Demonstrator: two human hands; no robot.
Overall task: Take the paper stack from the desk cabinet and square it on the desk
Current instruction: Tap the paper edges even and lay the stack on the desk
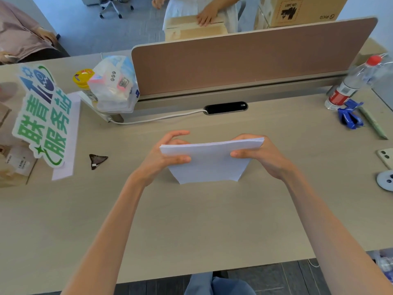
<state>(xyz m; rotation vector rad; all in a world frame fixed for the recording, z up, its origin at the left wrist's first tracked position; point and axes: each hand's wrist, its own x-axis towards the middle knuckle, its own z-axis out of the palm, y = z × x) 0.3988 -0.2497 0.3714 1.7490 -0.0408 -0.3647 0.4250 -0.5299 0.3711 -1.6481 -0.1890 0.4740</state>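
A white paper stack point(209, 161) stands upright on its lower edge on the beige desk point(191, 220), near the middle. My left hand point(163, 156) grips its left side, thumb in front and fingers behind. My right hand point(258, 155) grips the right side the same way. The top edge of the stack shows the sheet ends fairly even, slightly fanned at the right corner. The desk cabinet is not in view.
A brown divider panel point(244, 58) runs along the desk's back. On the left are a green-and-blue sign point(42, 116), a plastic bag point(114, 86) and a dark wrapper point(96, 160). On the right are a water bottle point(350, 84), a blue object point(349, 116) and a phone point(386, 156). People stand behind the divider.
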